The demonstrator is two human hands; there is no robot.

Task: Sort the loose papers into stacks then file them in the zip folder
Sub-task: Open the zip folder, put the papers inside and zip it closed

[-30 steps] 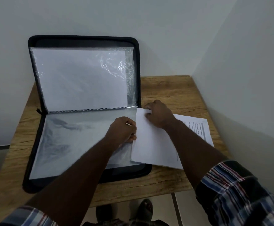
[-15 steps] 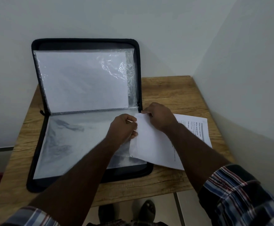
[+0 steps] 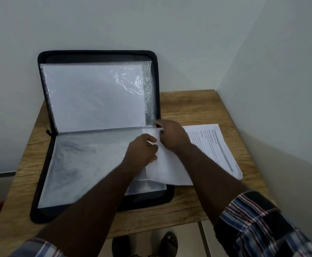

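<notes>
both hands (image 3: 158, 143) pinch a sheet (image 3: 167, 167) at the zip folder (image 3: 99, 58).

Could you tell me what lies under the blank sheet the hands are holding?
Under the blank sheet, a printed page sticks out on the right, and the folder's clear sleeve on the left. Anything beneath its middle is hidden.

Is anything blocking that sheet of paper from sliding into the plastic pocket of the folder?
Nothing visible blocks it. The left hand grips the clear sleeve at its right edge, and the right hand holds the blank sheet right at that edge. Whether the sleeve's mouth is actually open is hidden behind the hands.
</notes>
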